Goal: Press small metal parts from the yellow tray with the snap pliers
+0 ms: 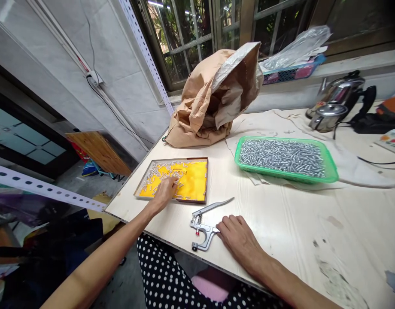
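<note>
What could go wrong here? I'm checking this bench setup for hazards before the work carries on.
The yellow tray sits near the table edge; a push from the left hand might tip small metal parts off. The hand press tool lies by the front edge beside the right hand and could be knocked down. The green basket is heaped full, so parts may spill.

The table point(281, 223) is pale wood, smooth, with dull grey smudges. The pliers tool point(204, 223) is shiny grey metal. The tray point(202, 180) has a brown wood rim and a bright yellow matt floor with small shiny metal pins point(152, 174). The basket point(332, 171) is glossy green plastic. The big bag point(200, 107) is crinkly brown paper. The kettle point(339, 92) is shiny metal.
</note>
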Action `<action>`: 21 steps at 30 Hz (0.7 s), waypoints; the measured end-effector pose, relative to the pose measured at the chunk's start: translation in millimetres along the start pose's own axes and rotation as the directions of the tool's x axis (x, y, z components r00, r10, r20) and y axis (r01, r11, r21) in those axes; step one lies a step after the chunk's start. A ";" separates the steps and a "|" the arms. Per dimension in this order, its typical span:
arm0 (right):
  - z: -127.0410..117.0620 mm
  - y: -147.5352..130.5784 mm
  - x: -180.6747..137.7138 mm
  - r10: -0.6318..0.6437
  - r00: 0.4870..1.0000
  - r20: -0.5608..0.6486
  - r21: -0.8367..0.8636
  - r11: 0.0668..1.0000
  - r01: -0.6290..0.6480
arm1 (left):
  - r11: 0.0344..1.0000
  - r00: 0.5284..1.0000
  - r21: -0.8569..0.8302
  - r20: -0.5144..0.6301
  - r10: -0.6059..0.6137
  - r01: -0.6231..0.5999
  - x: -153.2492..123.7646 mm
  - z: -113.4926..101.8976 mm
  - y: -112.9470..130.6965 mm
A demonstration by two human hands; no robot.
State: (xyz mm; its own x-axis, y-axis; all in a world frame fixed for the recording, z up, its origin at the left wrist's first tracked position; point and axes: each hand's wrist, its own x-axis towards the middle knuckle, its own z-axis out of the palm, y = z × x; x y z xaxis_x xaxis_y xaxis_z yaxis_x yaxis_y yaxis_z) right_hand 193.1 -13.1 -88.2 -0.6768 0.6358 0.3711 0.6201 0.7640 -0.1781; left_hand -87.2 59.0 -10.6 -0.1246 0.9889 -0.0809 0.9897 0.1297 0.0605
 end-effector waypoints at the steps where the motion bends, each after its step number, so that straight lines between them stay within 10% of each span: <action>1: 0.1 0.0 0.0 0.000 1.000 0.003 -0.005 1.000 0.000 | 0.999 1.000 -0.039 -0.024 0.019 -0.020 -8.6 -0.2 -0.6; 9: -0.8 -0.6 -1.1 -0.003 1.000 0.003 -0.014 1.000 0.003 | 0.963 0.983 -0.196 -0.030 0.184 -0.186 -81.8 29.6 -14.0; 16: 0.9 0.7 -2.1 -0.018 1.000 -0.020 -0.023 1.000 0.017 | 0.980 0.999 -0.198 0.045 -0.018 0.026 -86.9 42.2 -23.0; 21: 0.3 -0.2 -1.4 -0.013 1.000 -0.013 -0.024 1.000 0.013 | 0.990 0.998 -0.136 0.034 0.050 -0.045 -89.8 42.0 -24.1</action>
State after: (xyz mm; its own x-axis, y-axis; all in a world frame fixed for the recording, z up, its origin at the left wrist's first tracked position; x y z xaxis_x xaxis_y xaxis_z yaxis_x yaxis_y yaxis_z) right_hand 193.8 -14.1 -89.0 -0.6797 0.6244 0.3849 0.6208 0.7692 -0.1516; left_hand -96.9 -36.0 -46.6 -0.0725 0.9912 -0.1111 0.9756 0.0936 0.1986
